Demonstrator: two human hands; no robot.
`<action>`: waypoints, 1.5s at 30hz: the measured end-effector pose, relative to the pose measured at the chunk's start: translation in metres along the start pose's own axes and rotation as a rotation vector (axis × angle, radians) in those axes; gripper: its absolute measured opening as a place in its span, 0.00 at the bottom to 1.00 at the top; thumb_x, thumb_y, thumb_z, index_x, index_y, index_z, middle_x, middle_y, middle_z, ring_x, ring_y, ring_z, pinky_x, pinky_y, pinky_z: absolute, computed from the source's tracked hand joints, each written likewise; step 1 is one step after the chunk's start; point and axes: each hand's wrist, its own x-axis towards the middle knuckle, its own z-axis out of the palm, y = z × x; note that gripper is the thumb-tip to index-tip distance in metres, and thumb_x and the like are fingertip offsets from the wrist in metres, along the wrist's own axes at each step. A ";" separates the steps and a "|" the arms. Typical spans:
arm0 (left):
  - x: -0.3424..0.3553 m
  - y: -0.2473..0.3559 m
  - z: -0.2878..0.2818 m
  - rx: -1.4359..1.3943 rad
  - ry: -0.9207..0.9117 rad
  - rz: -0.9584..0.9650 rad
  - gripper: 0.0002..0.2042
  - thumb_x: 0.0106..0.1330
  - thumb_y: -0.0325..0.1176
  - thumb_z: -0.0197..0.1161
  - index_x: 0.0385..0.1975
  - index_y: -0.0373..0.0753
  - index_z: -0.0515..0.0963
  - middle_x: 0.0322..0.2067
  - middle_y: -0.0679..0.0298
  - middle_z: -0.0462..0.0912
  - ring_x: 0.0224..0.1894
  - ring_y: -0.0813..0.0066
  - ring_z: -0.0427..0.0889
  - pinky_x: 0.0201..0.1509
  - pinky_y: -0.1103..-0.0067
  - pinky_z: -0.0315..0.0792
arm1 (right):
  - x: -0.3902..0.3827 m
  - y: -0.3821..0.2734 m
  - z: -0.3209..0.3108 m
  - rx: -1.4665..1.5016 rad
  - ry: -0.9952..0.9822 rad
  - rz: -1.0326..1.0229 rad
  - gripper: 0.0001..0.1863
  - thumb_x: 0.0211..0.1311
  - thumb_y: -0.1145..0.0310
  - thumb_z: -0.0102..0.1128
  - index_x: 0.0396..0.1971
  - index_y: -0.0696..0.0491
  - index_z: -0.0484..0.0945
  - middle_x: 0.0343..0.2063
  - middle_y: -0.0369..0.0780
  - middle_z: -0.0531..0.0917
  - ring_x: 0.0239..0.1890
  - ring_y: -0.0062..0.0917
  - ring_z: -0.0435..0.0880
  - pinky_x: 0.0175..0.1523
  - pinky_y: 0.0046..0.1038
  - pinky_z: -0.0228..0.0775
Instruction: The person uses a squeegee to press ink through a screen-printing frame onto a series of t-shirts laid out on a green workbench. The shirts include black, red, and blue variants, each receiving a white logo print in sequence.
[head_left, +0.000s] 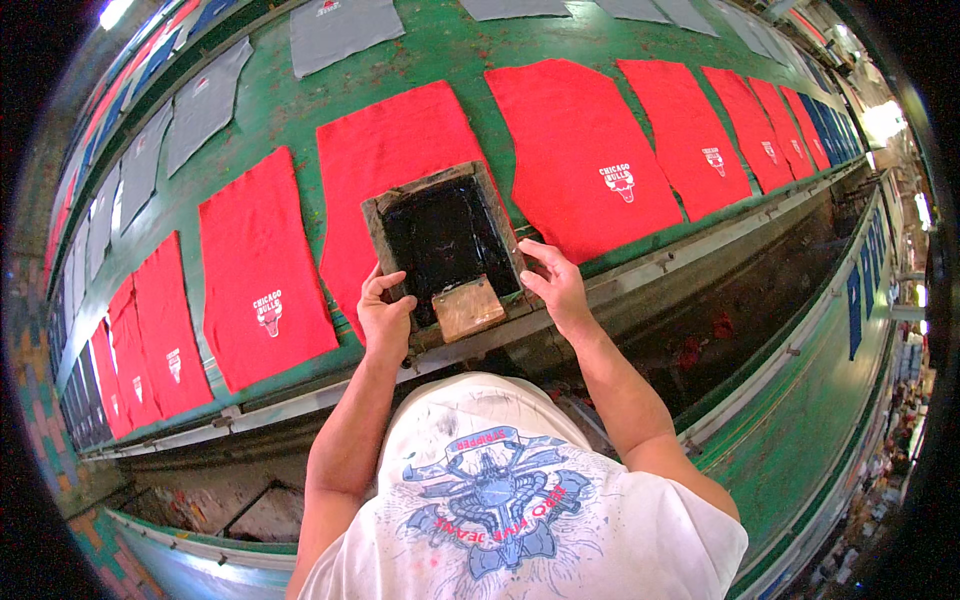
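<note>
A dark wooden screen printing frame (379, 225), coated inside with glossy black ink, rests over a red fabric piece (390, 130) on the green table (445, 60). A light-brown wooden block (468, 308) sits at the frame's near end. My left hand (385, 315) grips the frame's lower left side, fingers curled at the edge. My right hand (555, 285) holds the right side by its fingertips, index finger and thumb at the rim. The red piece's lower middle is hidden beneath the frame.
Several red pieces with white printed logos (270, 230) lie either side along the table. Grey pieces (205, 105) lie along the far side, dark blue ones (835, 128) at the right end. A metal rail (700, 225) runs along the near edge; another green table (770, 420) stands behind me at right.
</note>
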 end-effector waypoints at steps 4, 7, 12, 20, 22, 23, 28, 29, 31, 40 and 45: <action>0.006 -0.011 -0.004 -0.087 -0.039 -0.009 0.24 0.48 0.11 0.71 0.48 0.36 0.91 0.81 0.52 0.71 0.77 0.60 0.76 0.80 0.70 0.69 | -0.019 -0.024 -0.001 -0.131 0.154 -0.026 0.28 0.66 0.72 0.74 0.67 0.53 0.85 0.69 0.44 0.84 0.73 0.39 0.80 0.80 0.39 0.69; 0.010 -0.014 -0.005 0.026 -0.034 -0.015 0.23 0.49 0.12 0.72 0.47 0.35 0.91 0.80 0.52 0.71 0.76 0.60 0.76 0.79 0.71 0.70 | -0.040 -0.044 0.001 -0.361 0.182 -0.174 0.28 0.64 0.73 0.75 0.66 0.53 0.85 0.67 0.45 0.85 0.71 0.42 0.82 0.78 0.41 0.71; 0.009 -0.016 -0.006 0.060 -0.045 0.052 0.20 0.57 0.15 0.74 0.51 0.35 0.90 0.78 0.52 0.75 0.70 0.65 0.81 0.73 0.72 0.74 | -0.075 -0.079 0.018 -0.652 -0.013 -0.402 0.27 0.63 0.69 0.78 0.62 0.54 0.86 0.64 0.47 0.86 0.68 0.47 0.82 0.77 0.46 0.72; 0.018 -0.023 -0.005 -0.166 -0.037 0.136 0.25 0.69 0.16 0.69 0.68 0.34 0.82 0.62 0.58 0.88 0.56 0.73 0.88 0.63 0.76 0.81 | -0.059 -0.076 0.064 -1.050 -0.297 -0.647 0.23 0.64 0.71 0.72 0.60 0.52 0.85 0.63 0.46 0.84 0.70 0.46 0.79 0.77 0.46 0.69; 0.021 -0.020 -0.006 -0.092 0.008 0.116 0.33 0.67 0.17 0.71 0.74 0.34 0.76 0.59 0.56 0.88 0.56 0.70 0.88 0.60 0.73 0.83 | -0.041 -0.073 0.067 -1.071 -0.347 -0.674 0.21 0.64 0.76 0.65 0.57 0.53 0.87 0.58 0.45 0.87 0.66 0.43 0.82 0.73 0.45 0.73; 0.022 -0.016 -0.009 -0.052 0.016 0.102 0.34 0.66 0.17 0.72 0.75 0.34 0.75 0.58 0.55 0.88 0.56 0.69 0.88 0.60 0.72 0.83 | -0.033 -0.074 0.066 -1.011 -0.362 -0.712 0.21 0.64 0.77 0.65 0.57 0.54 0.87 0.56 0.45 0.88 0.64 0.43 0.83 0.72 0.44 0.74; 0.024 0.003 -0.015 0.099 0.042 -0.025 0.39 0.62 0.17 0.78 0.77 0.35 0.74 0.54 0.54 0.89 0.54 0.67 0.89 0.58 0.70 0.84 | 0.006 -0.074 0.059 -0.927 -0.500 -0.692 0.19 0.62 0.79 0.63 0.53 0.54 0.90 0.48 0.43 0.91 0.56 0.42 0.88 0.66 0.43 0.79; 0.023 0.007 -0.015 0.151 0.052 -0.063 0.39 0.61 0.17 0.78 0.77 0.35 0.74 0.53 0.54 0.89 0.53 0.67 0.89 0.57 0.71 0.84 | 0.016 -0.074 0.056 -0.885 -0.575 -0.676 0.19 0.63 0.79 0.63 0.53 0.54 0.90 0.48 0.44 0.91 0.55 0.43 0.88 0.64 0.43 0.80; 0.022 0.016 -0.015 0.128 0.062 -0.122 0.39 0.61 0.17 0.79 0.77 0.35 0.74 0.51 0.55 0.90 0.50 0.68 0.89 0.54 0.72 0.84 | 0.042 -0.077 0.048 -0.834 -0.733 -0.612 0.18 0.65 0.80 0.62 0.52 0.55 0.89 0.49 0.46 0.91 0.54 0.45 0.89 0.62 0.44 0.81; 0.014 0.028 -0.006 0.192 0.176 -0.192 0.37 0.63 0.18 0.80 0.76 0.36 0.76 0.42 0.59 0.91 0.38 0.76 0.88 0.37 0.75 0.81 | 0.140 -0.070 0.050 -0.721 -0.715 -0.696 0.19 0.64 0.83 0.60 0.52 0.56 0.89 0.44 0.49 0.90 0.52 0.48 0.88 0.61 0.46 0.80; 0.005 0.025 -0.004 0.262 0.233 -0.201 0.36 0.63 0.18 0.79 0.74 0.32 0.77 0.45 0.56 0.91 0.44 0.70 0.90 0.46 0.74 0.84 | 0.164 -0.067 0.068 -0.757 -0.523 -0.769 0.22 0.61 0.82 0.60 0.55 0.55 0.89 0.47 0.45 0.90 0.54 0.46 0.88 0.65 0.47 0.79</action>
